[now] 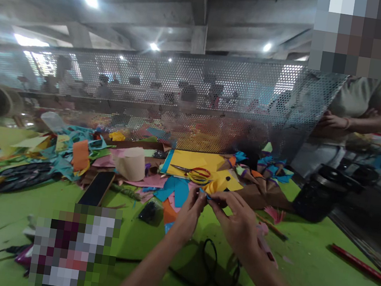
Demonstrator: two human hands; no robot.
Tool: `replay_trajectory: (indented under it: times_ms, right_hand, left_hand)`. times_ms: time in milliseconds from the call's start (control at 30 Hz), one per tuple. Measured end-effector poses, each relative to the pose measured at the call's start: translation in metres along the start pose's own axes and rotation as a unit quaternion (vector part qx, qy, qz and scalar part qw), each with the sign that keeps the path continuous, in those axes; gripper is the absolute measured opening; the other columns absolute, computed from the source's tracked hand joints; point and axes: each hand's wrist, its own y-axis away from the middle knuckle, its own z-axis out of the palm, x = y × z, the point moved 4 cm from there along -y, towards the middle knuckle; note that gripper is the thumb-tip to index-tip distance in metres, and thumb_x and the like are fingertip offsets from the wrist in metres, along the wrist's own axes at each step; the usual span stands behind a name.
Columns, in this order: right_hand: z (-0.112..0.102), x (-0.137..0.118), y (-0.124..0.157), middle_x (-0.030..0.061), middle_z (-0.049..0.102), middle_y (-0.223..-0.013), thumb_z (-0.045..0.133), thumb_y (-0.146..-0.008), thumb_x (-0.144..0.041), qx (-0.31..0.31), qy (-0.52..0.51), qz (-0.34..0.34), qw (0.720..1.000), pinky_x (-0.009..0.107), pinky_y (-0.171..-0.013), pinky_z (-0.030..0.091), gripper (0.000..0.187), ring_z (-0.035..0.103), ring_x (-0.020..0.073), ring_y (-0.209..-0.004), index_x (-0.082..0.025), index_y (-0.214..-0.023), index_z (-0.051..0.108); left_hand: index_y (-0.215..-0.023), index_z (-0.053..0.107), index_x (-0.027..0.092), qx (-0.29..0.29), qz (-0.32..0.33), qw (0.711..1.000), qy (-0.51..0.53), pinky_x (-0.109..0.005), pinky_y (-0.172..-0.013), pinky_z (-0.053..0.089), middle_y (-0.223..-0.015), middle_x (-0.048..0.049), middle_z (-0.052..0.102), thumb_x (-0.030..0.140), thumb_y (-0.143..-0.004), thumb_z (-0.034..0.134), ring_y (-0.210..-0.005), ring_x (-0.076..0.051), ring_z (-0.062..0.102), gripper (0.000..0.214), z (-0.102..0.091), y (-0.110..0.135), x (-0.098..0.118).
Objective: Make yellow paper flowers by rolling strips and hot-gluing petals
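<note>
Both my hands meet above the green table [300, 269] near its middle. My left hand [190, 212] pinches one end of a small folded paper piece [209, 191], yellow with a blue tip. My right hand [238, 222] pinches the same piece from the other side, fingers curled. Just behind them lie red-and-yellow-handled scissors [195, 172] on a yellow paper sheet [187, 161]. Blue and orange paper scraps [172, 193] lie under my left hand.
A heap of coloured paper offcuts [63, 152] covers the left back, with a black phone [97, 188] and a beige paper cone [132, 163]. A perforated metal screen [190, 95] closes the back. A person stands at right [348, 119]. Black cable [208, 265], red stick [358, 264], dark jar [315, 195].
</note>
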Motion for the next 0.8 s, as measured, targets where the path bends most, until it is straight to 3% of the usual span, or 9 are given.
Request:
replay_trajectory:
  times_ms: [267,400,500,667,800]
  right_hand:
    - [0.002,0.007,0.001,0.0007,0.068,-0.077,0.069,-0.082,-0.022,0.001,-0.07,0.056,0.996,0.026,-0.061,0.052,0.004,0.062,0.0156,-0.064,-0.023,-0.085,0.067]
    - [0.003,0.01,0.001,-0.0005,0.066,-0.073,0.069,-0.082,-0.023,0.003,-0.106,0.099,0.989,0.026,-0.062,0.051,0.003,0.06,0.015,-0.064,-0.022,-0.082,0.065]
    - [0.004,0.013,-0.001,-0.0011,0.063,-0.07,0.068,-0.082,-0.024,0.005,-0.126,0.125,0.984,0.025,-0.059,0.049,0.007,0.058,0.0143,-0.061,-0.021,-0.08,0.062]
    - [0.005,0.015,-0.003,-0.002,0.06,-0.068,0.069,-0.08,-0.025,0.004,-0.152,0.148,0.977,0.023,-0.055,0.047,0.011,0.056,0.0129,-0.059,-0.02,-0.08,0.059]
    - [0.006,0.015,-0.002,-0.0021,0.06,-0.069,0.072,-0.078,-0.03,-0.011,-0.159,0.169,0.973,0.023,-0.054,0.046,0.015,0.056,0.0129,-0.059,-0.02,-0.081,0.061]
  left_hand:
    - [-0.107,0.053,0.023,0.001,0.002,1.0,0.005,-0.02,-0.057,0.036,-0.075,0.0037,0.044,0.057,-0.085,0.056,-0.062,-0.01,0.038,0.04,0.002,0.003,0.008]
    - [-0.113,0.055,0.022,0.002,0.023,1.0,0.018,-0.022,-0.077,0.046,-0.097,-0.0042,0.06,0.056,-0.084,0.058,-0.088,-0.015,0.056,0.045,0.003,0.004,0.013]
    - [-0.117,0.056,0.023,-0.002,0.032,0.999,0.026,-0.027,-0.092,0.045,-0.114,-0.0076,0.062,0.055,-0.084,0.06,-0.107,-0.019,0.057,0.046,0.003,0.005,0.013]
    - [-0.121,0.054,0.025,-0.007,0.034,0.999,0.018,-0.03,-0.097,0.044,-0.121,-0.0076,0.061,0.053,-0.085,0.058,-0.112,-0.021,0.056,0.046,0.002,0.004,0.01]
    - [-0.121,0.053,0.023,0.006,0.041,0.999,-0.022,-0.031,-0.096,0.044,-0.115,-0.0079,0.061,0.05,-0.089,0.054,-0.109,-0.021,0.055,0.042,-0.001,0.004,0.009]
